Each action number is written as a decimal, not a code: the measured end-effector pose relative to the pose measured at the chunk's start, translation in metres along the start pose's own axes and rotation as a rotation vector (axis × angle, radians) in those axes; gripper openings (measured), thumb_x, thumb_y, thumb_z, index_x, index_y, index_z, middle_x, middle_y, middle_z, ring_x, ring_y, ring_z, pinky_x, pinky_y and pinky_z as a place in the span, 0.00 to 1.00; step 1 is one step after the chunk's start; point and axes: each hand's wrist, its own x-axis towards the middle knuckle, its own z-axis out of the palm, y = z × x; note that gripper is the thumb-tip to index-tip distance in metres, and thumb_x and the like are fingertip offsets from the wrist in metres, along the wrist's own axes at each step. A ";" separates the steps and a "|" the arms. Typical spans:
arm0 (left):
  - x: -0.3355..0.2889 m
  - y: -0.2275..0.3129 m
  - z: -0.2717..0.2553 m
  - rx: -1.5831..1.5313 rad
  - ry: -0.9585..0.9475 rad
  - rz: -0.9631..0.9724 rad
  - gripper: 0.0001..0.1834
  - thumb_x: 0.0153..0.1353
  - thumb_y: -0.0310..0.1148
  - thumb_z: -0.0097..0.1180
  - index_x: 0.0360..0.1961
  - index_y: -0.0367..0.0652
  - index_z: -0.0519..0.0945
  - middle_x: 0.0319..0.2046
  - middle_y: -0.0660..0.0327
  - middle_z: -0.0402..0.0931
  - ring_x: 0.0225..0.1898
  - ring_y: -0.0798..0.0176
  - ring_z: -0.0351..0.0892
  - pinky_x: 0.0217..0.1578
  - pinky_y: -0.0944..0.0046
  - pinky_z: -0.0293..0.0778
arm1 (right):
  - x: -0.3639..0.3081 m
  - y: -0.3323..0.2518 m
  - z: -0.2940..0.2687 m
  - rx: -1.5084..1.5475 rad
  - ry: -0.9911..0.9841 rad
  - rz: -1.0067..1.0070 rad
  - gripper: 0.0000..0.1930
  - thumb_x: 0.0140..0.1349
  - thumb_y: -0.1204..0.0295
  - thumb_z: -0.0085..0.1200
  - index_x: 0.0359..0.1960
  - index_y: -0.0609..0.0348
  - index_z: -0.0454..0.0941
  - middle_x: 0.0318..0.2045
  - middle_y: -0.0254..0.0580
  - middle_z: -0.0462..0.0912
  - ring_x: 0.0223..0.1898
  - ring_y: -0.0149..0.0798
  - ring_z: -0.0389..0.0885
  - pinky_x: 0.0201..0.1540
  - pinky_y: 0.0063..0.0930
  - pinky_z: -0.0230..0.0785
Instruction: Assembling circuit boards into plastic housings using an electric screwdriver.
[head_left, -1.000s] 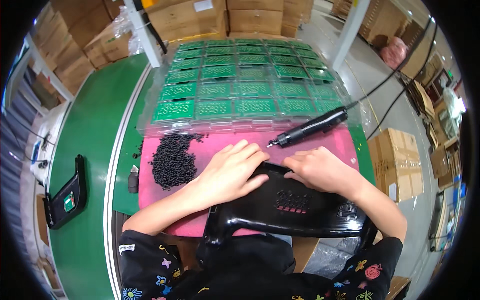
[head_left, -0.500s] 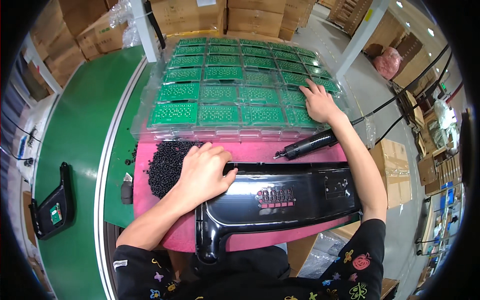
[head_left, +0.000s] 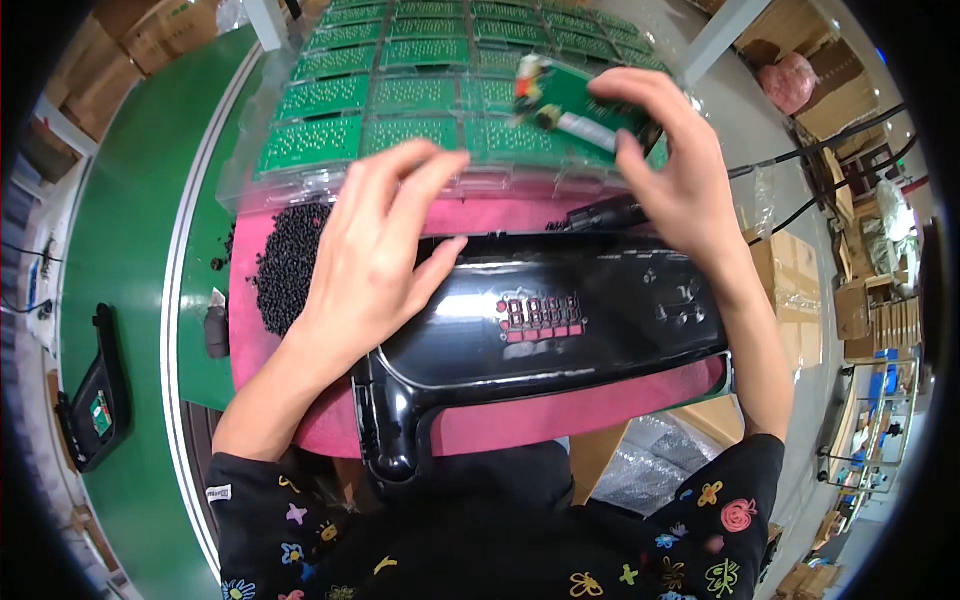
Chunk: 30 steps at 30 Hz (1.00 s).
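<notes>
Pinched between thumb and fingers of my right hand (head_left: pixel 685 170) is a green circuit board (head_left: pixel 575 105), tilted, its component side showing. It hovers over the near right part of a clear plastic tray (head_left: pixel 400 188) filled with rows of boards. My left hand (head_left: pixel 375 235) is raised with fingers apart, holding nothing, above the upper left end of a glossy black plastic housing (head_left: pixel 450 345). The housing has display cutouts and lies on a pink mat (head_left: pixel 580 415). Beside my left hand is a heap of small black screws (head_left: pixel 285 270).
A black electric screwdriver (head_left: pixel 605 213) lies between tray and housing, its cable running off right. Left of the mat runs a green conveyor belt (head_left: pixel 130 250) carrying another black housing (head_left: pixel 98 400) with a small board inside. Cardboard boxes (head_left: pixel 790 310) stand to the right.
My right hand has lifted a circuit board from the tray and brought it nearer. My left hand has risen off the housing's edge. The view has shifted, so the tray sits higher.
</notes>
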 end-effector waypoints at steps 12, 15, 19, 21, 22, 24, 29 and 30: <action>0.000 0.013 -0.004 -0.036 -0.053 0.196 0.37 0.34 0.30 0.76 0.52 0.38 0.79 0.46 0.54 0.77 0.48 0.48 0.76 0.50 0.52 0.74 | -0.050 -0.045 -0.009 0.087 -0.010 -0.003 0.13 0.54 0.84 0.56 0.42 0.63 0.79 0.33 0.46 0.83 0.33 0.45 0.83 0.35 0.29 0.74; -0.001 0.020 -0.003 -0.095 -0.149 0.205 0.33 0.34 0.33 0.74 0.48 0.40 0.82 0.42 0.57 0.78 0.44 0.51 0.77 0.45 0.54 0.73 | -0.070 -0.051 -0.019 0.167 -0.058 0.128 0.08 0.54 0.85 0.54 0.35 0.66 0.80 0.22 0.44 0.79 0.19 0.39 0.76 0.23 0.27 0.66; -0.004 0.020 -0.004 -0.278 -0.324 0.194 0.34 0.32 0.35 0.74 0.47 0.40 0.82 0.40 0.60 0.79 0.38 0.55 0.78 0.39 0.59 0.72 | -0.103 -0.042 -0.026 0.428 -0.176 0.200 0.08 0.52 0.86 0.56 0.34 0.69 0.83 0.23 0.46 0.83 0.21 0.40 0.79 0.24 0.28 0.70; -0.007 0.023 -0.002 -0.363 -0.398 0.178 0.33 0.31 0.36 0.74 0.45 0.40 0.83 0.38 0.61 0.80 0.34 0.57 0.78 0.36 0.60 0.71 | -0.111 -0.046 -0.035 0.490 -0.380 0.300 0.20 0.46 0.73 0.72 0.41 0.68 0.80 0.29 0.45 0.83 0.27 0.41 0.81 0.29 0.28 0.73; -0.008 0.024 -0.003 -0.396 -0.442 0.164 0.33 0.31 0.36 0.73 0.45 0.39 0.83 0.38 0.61 0.80 0.33 0.58 0.78 0.35 0.60 0.71 | -0.111 -0.051 -0.038 0.518 -0.468 0.360 0.28 0.42 0.67 0.77 0.44 0.68 0.79 0.32 0.45 0.83 0.30 0.41 0.82 0.32 0.29 0.74; -0.009 0.024 0.000 -0.408 -0.465 0.151 0.33 0.31 0.36 0.74 0.45 0.39 0.83 0.38 0.60 0.80 0.34 0.58 0.78 0.35 0.60 0.72 | -0.121 -0.057 -0.033 0.482 -0.458 0.370 0.38 0.34 0.61 0.80 0.48 0.67 0.77 0.37 0.47 0.82 0.34 0.43 0.81 0.37 0.32 0.76; -0.005 0.022 0.009 -0.349 -0.522 0.032 0.33 0.34 0.36 0.74 0.47 0.38 0.80 0.39 0.58 0.79 0.38 0.53 0.80 0.40 0.58 0.76 | -0.128 -0.047 -0.024 0.310 -0.413 0.424 0.37 0.36 0.69 0.77 0.52 0.66 0.76 0.38 0.48 0.82 0.35 0.45 0.81 0.39 0.32 0.76; -0.005 0.022 0.011 -0.347 -0.525 0.032 0.33 0.34 0.36 0.74 0.47 0.38 0.80 0.39 0.58 0.79 0.38 0.53 0.80 0.40 0.58 0.76 | -0.127 -0.044 -0.021 0.313 -0.410 0.426 0.37 0.36 0.69 0.77 0.52 0.66 0.76 0.38 0.48 0.82 0.35 0.45 0.81 0.39 0.32 0.76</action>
